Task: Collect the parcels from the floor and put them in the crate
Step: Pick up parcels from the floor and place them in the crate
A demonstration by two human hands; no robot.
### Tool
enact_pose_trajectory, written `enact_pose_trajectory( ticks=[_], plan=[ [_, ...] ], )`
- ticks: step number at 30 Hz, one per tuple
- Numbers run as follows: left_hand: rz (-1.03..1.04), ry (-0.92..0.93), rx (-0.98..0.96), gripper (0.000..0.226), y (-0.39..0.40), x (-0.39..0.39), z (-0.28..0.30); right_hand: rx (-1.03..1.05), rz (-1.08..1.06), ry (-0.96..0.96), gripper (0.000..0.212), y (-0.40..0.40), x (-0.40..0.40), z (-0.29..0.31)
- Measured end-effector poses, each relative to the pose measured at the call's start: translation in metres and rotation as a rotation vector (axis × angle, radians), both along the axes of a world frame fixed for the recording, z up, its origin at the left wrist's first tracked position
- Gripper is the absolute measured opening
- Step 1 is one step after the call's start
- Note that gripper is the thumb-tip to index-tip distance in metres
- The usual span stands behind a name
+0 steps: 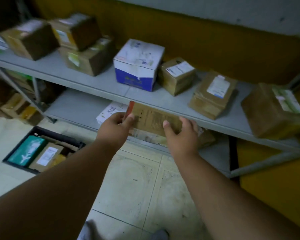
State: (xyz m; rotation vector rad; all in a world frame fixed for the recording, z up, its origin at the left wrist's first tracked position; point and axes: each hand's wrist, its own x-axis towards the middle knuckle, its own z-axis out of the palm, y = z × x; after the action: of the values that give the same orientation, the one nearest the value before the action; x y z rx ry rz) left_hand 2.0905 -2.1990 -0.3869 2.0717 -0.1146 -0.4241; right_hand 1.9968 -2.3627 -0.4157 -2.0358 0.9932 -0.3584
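I hold a flat brown cardboard parcel (pixel 152 118) with a red end in front of the shelf edge, above the floor. My left hand (pixel 117 127) grips its left end, thumb on the face. My right hand (pixel 182 134) grips its right end, thumb on the front and fingers behind. The dark crate (pixel 76 142) stands on the floor to the lower left; it holds a green box (pixel 27 150) and a brown labelled box (pixel 46 156).
A grey metal shelf unit (pixel 97 84) carries a blue-and-white box (pixel 137 66) and several brown labelled boxes. A white parcel (pixel 109 110) lies on the lower shelf behind my hands. More boxes pile up at far left. The pale tiled floor (pixel 142 184) spreads below.
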Motion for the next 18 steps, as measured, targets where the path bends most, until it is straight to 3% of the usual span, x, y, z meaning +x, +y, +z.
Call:
enact_pose_trajectory(
  ticks=[4, 7, 12, 18],
  plan=[
    [0.03, 0.016, -0.099, 0.028, 0.067, 0.023, 0.033, -0.02, 0.319, 0.125, 0.095, 0.064, 0.029, 0.026],
    [0.039, -0.014, -0.135, 0.028, 0.123, 0.05, 0.052, 0.062, 0.432, 0.136, 0.107, 0.124, 0.063, 0.033],
    [0.136, -0.092, -0.1, 0.042, 0.221, 0.099, 0.076, 0.201, 0.436, 0.019, 0.051, 0.22, 0.123, 0.049],
    [0.187, -0.148, -0.01, 0.043, 0.31, 0.151, 0.074, 0.196, 0.417, -0.005, 0.028, 0.298, 0.176, 0.052]
  ],
)
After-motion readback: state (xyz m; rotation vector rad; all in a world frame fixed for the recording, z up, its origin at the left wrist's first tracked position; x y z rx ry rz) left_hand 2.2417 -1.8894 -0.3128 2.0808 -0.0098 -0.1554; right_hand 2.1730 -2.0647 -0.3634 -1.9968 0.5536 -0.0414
